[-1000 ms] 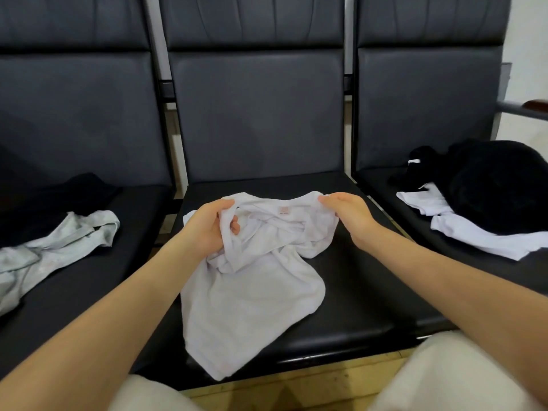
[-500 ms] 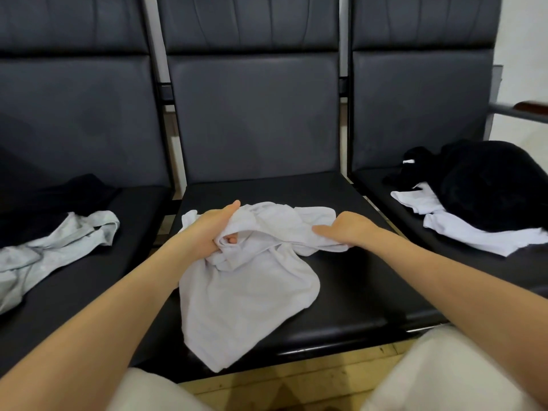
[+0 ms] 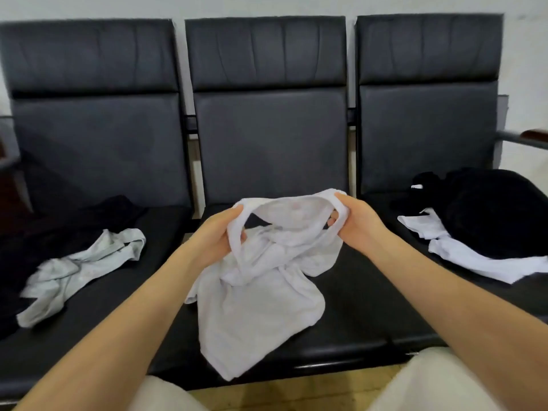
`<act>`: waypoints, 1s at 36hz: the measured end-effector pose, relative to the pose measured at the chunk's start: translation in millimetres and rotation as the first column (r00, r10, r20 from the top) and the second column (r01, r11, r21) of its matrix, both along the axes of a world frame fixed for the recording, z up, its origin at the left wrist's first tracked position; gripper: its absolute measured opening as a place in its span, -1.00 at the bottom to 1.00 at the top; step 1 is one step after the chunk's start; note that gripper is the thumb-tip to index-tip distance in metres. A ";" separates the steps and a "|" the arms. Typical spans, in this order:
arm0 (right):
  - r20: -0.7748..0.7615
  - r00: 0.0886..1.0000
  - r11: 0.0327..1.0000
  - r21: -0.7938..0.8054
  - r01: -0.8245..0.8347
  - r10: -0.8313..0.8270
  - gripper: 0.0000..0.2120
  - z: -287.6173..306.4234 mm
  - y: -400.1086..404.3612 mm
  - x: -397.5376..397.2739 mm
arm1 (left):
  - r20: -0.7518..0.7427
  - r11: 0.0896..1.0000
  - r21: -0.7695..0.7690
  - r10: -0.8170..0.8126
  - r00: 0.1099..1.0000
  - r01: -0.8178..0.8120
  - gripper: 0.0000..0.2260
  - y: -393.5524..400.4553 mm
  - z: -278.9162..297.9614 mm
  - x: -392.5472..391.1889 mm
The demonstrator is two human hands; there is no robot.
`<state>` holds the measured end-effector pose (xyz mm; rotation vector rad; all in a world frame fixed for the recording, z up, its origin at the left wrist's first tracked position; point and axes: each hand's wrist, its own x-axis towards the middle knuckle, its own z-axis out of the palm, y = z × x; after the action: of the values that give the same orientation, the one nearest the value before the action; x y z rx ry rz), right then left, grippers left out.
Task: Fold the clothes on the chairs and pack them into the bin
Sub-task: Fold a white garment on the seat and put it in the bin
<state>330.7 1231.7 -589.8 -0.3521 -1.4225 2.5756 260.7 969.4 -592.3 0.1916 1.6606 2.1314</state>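
A crumpled white T-shirt hangs over the middle black seat, its lower part lying on the cushion and draping past the front edge. My left hand grips the left side of its neck opening. My right hand pinches the right side, so the collar is stretched open between them, raised above the seat. No bin shows in this view.
On the left seat lie a pale grey-green garment and a black one. The right seat holds a black heap on top of a white garment. An armrest sticks out at far right. Wooden floor and my light trousers are below.
Both hands have lifted the shirt's neck off the seat and pulled it open between them. The camera has tilted up, showing the tops of the chair backs.
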 end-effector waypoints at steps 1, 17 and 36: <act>-0.026 1.000 0.999 -0.045 -0.005 0.003 -0.82 13.0 -2.2 -0.1 | 0.001 0.996 0.080 0.042 0.999 -0.042 -0.82 1.8 11.6 1.0; -0.558 0.830 0.997 0.060 0.057 -0.014 -0.80 297.2 -38.7 5.1 | -0.228 0.714 0.700 0.258 0.939 -0.026 -0.71 -0.6 308.1 42.8; -0.733 0.630 0.848 0.142 0.511 -0.257 -0.86 398.0 -71.6 24.1 | -0.387 0.700 0.569 0.691 0.610 -0.432 -0.84 -19.8 426.6 87.8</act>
<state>354.8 1160.1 -191.8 0.3152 -1.2608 1.7455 348.6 949.7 -165.7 0.5493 1.6787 3.2051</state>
